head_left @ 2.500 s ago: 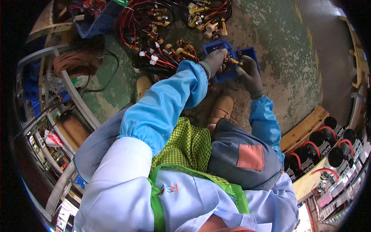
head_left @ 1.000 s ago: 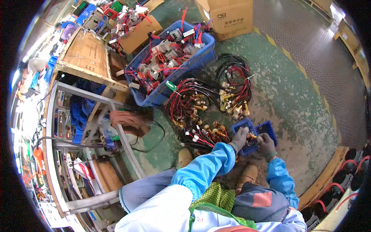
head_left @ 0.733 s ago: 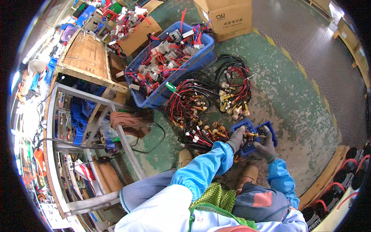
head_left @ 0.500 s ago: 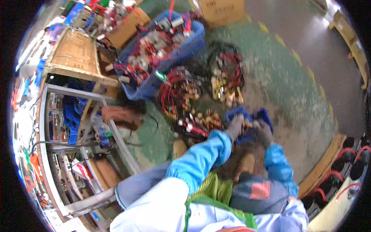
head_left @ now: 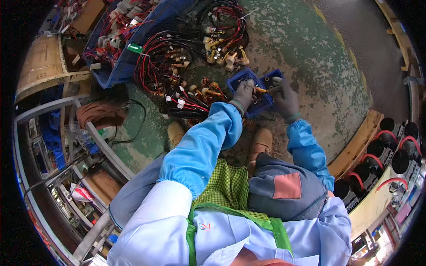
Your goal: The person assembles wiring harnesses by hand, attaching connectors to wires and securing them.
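My left hand (head_left: 244, 94), in a grey glove, is closed on a small brass-coloured fitting (head_left: 261, 90) that points to the right. At its right end, the gloved fingers of my right hand (head_left: 285, 98) are pinched together; what they hold is too small to make out. Both hands are over two small blue bins side by side, a left bin (head_left: 234, 80) and a right bin (head_left: 276, 73). Tiny ring-like pieces seem to lie in the right one. Just left of my left hand, a bundle of wires with brass-coloured ends (head_left: 208, 93) lies on the floor.
Beyond lie coiled red and black cables (head_left: 148, 60) and another cable coil (head_left: 237, 33). A large blue crate (head_left: 117, 71) full of wired parts stands at the far left. A metal frame (head_left: 106, 142) is left; black round parts with red tubes (head_left: 377, 148) are right, beside a wooden edge (head_left: 357, 142).
The view has shifted, so the floor, bins and hands sit higher and further left in the picture. Both hands stay together over the bins around the fitting.
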A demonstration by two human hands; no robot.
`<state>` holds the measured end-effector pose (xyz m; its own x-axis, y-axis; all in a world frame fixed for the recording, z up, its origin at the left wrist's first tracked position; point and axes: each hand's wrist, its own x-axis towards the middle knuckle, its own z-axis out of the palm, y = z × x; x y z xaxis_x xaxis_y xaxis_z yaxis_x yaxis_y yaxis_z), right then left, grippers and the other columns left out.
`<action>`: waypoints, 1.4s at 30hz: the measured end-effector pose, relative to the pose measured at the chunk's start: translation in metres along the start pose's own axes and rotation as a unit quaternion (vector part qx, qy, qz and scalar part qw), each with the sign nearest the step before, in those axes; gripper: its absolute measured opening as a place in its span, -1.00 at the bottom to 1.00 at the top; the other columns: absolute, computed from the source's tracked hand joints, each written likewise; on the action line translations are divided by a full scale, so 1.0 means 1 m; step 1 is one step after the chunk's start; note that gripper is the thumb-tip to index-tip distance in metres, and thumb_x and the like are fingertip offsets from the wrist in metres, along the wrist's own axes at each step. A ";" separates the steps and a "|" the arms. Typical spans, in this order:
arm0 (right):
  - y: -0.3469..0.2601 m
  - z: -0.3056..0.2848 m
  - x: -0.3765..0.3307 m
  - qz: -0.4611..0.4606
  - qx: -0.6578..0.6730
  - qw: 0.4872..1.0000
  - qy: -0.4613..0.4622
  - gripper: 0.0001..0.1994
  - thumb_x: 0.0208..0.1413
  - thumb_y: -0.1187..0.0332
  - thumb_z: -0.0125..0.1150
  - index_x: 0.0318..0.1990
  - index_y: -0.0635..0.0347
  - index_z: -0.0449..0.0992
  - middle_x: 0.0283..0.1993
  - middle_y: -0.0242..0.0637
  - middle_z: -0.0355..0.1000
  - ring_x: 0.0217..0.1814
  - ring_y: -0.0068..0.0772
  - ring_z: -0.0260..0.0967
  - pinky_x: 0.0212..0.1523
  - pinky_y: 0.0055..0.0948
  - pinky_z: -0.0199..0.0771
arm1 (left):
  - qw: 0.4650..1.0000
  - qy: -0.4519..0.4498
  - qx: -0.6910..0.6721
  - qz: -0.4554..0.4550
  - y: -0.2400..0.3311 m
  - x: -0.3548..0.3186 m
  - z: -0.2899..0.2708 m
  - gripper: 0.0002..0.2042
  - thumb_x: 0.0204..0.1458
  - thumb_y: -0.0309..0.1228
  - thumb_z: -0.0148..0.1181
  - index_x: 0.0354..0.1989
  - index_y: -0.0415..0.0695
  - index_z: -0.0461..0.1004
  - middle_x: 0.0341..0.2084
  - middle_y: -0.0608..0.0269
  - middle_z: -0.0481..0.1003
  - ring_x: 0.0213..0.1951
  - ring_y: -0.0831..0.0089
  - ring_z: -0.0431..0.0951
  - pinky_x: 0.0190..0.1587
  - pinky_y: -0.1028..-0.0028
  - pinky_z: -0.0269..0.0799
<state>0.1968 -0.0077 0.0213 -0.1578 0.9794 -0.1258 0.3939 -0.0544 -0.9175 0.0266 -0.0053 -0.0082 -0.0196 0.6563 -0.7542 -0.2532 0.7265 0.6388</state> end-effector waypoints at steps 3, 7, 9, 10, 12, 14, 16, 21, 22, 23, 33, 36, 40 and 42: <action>-0.012 -0.003 0.002 -0.013 -0.033 0.998 0.054 -0.60 0.01 0.55 -0.08 0.07 0.15 0.25 -0.17 -0.09 0.47 -0.05 -0.17 0.42 -0.10 -0.32 0.42 | 1.000 -0.023 0.009 0.008 0.004 -0.001 -0.001 -0.64 0.14 -0.01 -0.14 -0.26 -0.09 0.30 -0.61 0.34 0.31 -0.66 0.55 0.32 -0.60 0.53 0.26; 0.003 0.004 -0.002 -0.006 -0.077 0.997 0.001 -0.56 -0.03 0.57 -0.15 0.08 0.16 0.29 -0.18 -0.14 0.47 -0.11 -0.25 0.44 -0.08 -0.39 0.40 | 0.996 -0.075 0.038 0.006 -0.001 0.000 -0.005 -0.57 0.12 0.03 -0.14 -0.08 -0.08 0.27 -0.45 0.30 0.32 -0.51 0.51 0.33 -0.48 0.46 0.30; -0.004 0.002 -0.004 -0.007 -0.108 0.994 0.025 -0.59 0.00 0.53 -0.12 0.07 0.16 0.30 -0.17 -0.13 0.46 -0.09 -0.25 0.43 -0.08 -0.38 0.40 | 0.997 -0.073 0.023 0.006 -0.003 0.004 -0.008 -0.58 0.12 0.04 -0.13 -0.12 -0.07 0.28 -0.45 0.31 0.32 -0.50 0.52 0.34 -0.48 0.48 0.30; -0.009 0.002 -0.004 -0.008 -0.138 0.989 0.049 -0.62 0.03 0.50 -0.10 0.06 0.17 0.31 -0.15 -0.12 0.45 -0.06 -0.26 0.42 -0.08 -0.37 0.40 | 0.997 -0.077 0.007 0.008 -0.004 0.004 -0.010 -0.59 0.13 0.03 -0.14 -0.12 -0.07 0.29 -0.45 0.32 0.32 -0.50 0.53 0.34 -0.49 0.50 0.31; 0.003 0.004 0.002 -0.069 -0.178 0.979 0.068 -0.62 0.04 0.48 -0.04 0.08 0.15 0.29 -0.11 -0.11 0.42 -0.08 -0.20 0.41 -0.11 -0.34 0.41 | 0.996 -0.084 -0.013 0.008 -0.003 0.003 -0.009 -0.60 0.13 0.02 -0.14 -0.12 -0.06 0.29 -0.46 0.33 0.32 -0.50 0.55 0.34 -0.49 0.53 0.31; 0.015 0.001 0.002 -0.128 -0.221 0.963 0.088 -0.60 0.05 0.46 0.02 0.10 0.13 0.27 -0.08 -0.10 0.39 -0.10 -0.13 0.40 -0.13 -0.31 0.42 | 0.996 -0.085 -0.009 -0.006 0.004 -0.002 -0.006 -0.62 0.15 0.00 -0.16 -0.11 -0.07 0.28 -0.46 0.32 0.31 -0.52 0.56 0.33 -0.50 0.56 0.30; 0.017 0.007 0.005 0.216 0.196 0.953 -0.082 -0.66 0.09 0.35 0.10 0.03 0.18 0.33 -0.07 -0.19 0.35 -0.13 -0.27 0.38 -0.17 -0.37 0.41 | 0.996 -0.094 0.012 0.003 0.003 -0.001 -0.011 -0.62 0.16 -0.01 -0.18 -0.11 -0.07 0.27 -0.48 0.33 0.29 -0.53 0.58 0.31 -0.50 0.57 0.30; 0.011 0.006 0.006 0.292 0.322 0.890 -0.139 -0.62 0.10 0.20 0.13 0.01 0.24 0.36 -0.20 -0.32 0.37 -0.29 -0.45 0.34 -0.30 -0.41 0.41 | 0.972 -0.156 0.126 0.123 0.012 -0.009 -0.028 -0.58 0.14 0.03 -0.16 -0.10 -0.07 0.28 -0.47 0.34 0.30 -0.49 0.56 0.30 -0.44 0.54 0.30; 0.014 0.001 0.004 0.310 0.312 0.890 -0.118 -0.60 0.11 0.19 0.12 0.01 0.25 0.35 -0.24 -0.32 0.38 -0.33 -0.47 0.34 -0.33 -0.42 0.41 | 0.973 -0.153 0.124 0.121 0.017 -0.012 -0.035 -0.58 0.14 0.03 -0.16 -0.10 -0.07 0.28 -0.47 0.34 0.30 -0.49 0.56 0.30 -0.44 0.54 0.30; 0.016 -0.006 0.003 0.312 0.268 0.907 -0.089 -0.61 0.11 0.19 0.11 0.02 0.25 0.36 -0.30 -0.34 0.40 -0.39 -0.50 0.33 -0.40 -0.46 0.40 | 0.983 -0.115 0.097 0.104 0.024 -0.015 -0.050 -0.59 0.13 0.03 -0.15 -0.10 -0.07 0.28 -0.48 0.35 0.29 -0.49 0.56 0.30 -0.43 0.53 0.30; 0.044 0.049 -0.064 0.287 -0.033 0.917 -0.276 -0.66 0.08 0.19 0.12 -0.12 0.28 0.45 -0.26 -0.14 0.45 -0.28 -0.31 0.40 -0.31 -0.29 0.42 | 0.759 -0.374 0.520 -0.117 0.080 -0.087 -0.204 -0.49 0.10 0.00 -0.22 0.02 -0.19 0.26 -0.14 0.03 0.33 -0.12 0.23 0.35 -0.06 0.21 0.27; 0.083 0.064 -0.079 0.135 -0.210 0.942 -0.224 -0.66 0.07 0.16 0.10 -0.15 0.26 0.46 -0.23 -0.02 0.44 -0.19 -0.05 0.39 -0.21 -0.14 0.39 | 0.714 -0.377 0.587 -0.054 0.063 -0.111 -0.190 -0.55 0.10 -0.11 -0.16 0.02 -0.20 0.28 -0.14 -0.01 0.40 -0.07 0.13 0.39 -0.01 0.21 0.25; 0.078 0.056 -0.070 0.120 -0.261 0.924 -0.253 -0.60 0.04 0.07 0.09 -0.17 0.24 0.47 -0.21 0.02 0.43 -0.14 0.12 0.33 -0.15 -0.04 0.33 | 0.554 -0.410 0.713 -0.132 0.043 -0.118 -0.173 -0.49 0.06 -0.07 -0.12 0.04 -0.22 0.25 -0.11 -0.08 0.40 -0.08 0.01 0.41 -0.04 0.15 0.27; 0.056 0.046 -0.065 0.181 -0.231 0.928 -0.229 -0.57 0.02 0.01 0.08 -0.23 0.25 0.50 -0.25 -0.01 0.45 -0.17 0.04 0.36 -0.17 -0.08 0.35 | 0.513 -0.445 0.721 -0.134 0.037 -0.126 -0.154 -0.46 0.10 0.00 -0.22 0.09 -0.18 0.21 -0.17 -0.06 0.40 -0.17 0.02 0.42 -0.09 0.04 0.28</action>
<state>0.1872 -0.0835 -0.0390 -0.2667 0.7223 -0.6381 0.8259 -0.1701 -0.5376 -0.1296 -0.0922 0.0868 0.4421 -0.1402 -0.8859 0.8607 -0.2118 0.4630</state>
